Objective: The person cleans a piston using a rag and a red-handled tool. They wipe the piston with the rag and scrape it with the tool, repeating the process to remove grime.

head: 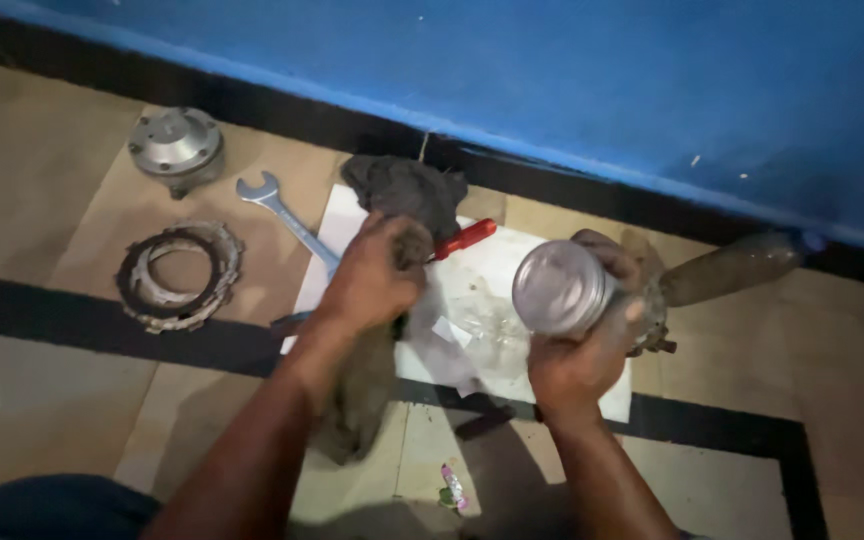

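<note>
Blue wall (552, 70), red-handled screwdriver (464, 238), grey rag (402, 190), silver wrench (277, 205)

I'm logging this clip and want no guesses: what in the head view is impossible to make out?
- Round metal part: its far end is hidden by the right hand.
- Rag: the left hand covers its upper part.
- Screwdriver: only the red handle shows; the left hand hides the shaft.
- Spanner: near end hidden by the left hand.
- Brown bottle: blurred.

Spanner (282, 215) left of sheet (512, 270) — ring stack (180, 276) further left, hub (176, 146) behind it.
</note>
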